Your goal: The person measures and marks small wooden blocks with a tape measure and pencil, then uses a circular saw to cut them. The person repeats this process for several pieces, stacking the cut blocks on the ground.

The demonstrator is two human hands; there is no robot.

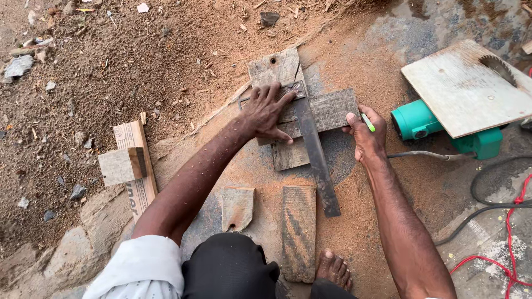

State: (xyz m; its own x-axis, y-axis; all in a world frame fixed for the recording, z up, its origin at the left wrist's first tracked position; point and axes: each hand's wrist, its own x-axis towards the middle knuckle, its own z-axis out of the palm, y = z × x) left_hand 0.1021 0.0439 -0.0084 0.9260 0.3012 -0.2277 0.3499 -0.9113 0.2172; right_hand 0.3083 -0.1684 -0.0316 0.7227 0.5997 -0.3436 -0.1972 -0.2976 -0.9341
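A: Where are the hands?

B: The left hand [267, 113] lies flat with fingers spread, pressing a metal square [311, 145] onto crossed wood boards [332, 109] on the sawdust-covered floor [166, 61]. It grips nothing; it only bears down. The right hand [366, 135], just right of the boards, is closed around a green pencil [368, 122], tip toward the board's edge.

A: How would the square handle?

B: I'd judge it stiff, thin and fairly heavy, apt to slide on dusty wood unless held near its corner, where the palm sits. The boards look rough, rigid and light enough to shift, best steadied from above. The pencil is light and slim.

A: Anything hard to read?

B: The square's short arm is mostly under the left hand, so its fit against the board edge is unclear. Beyond the right hand, a green saw [421, 119] sits under a pale board [460, 88], its blade only partly showing. More wood pieces [298, 230] lie toward the person's bare foot [333, 269].
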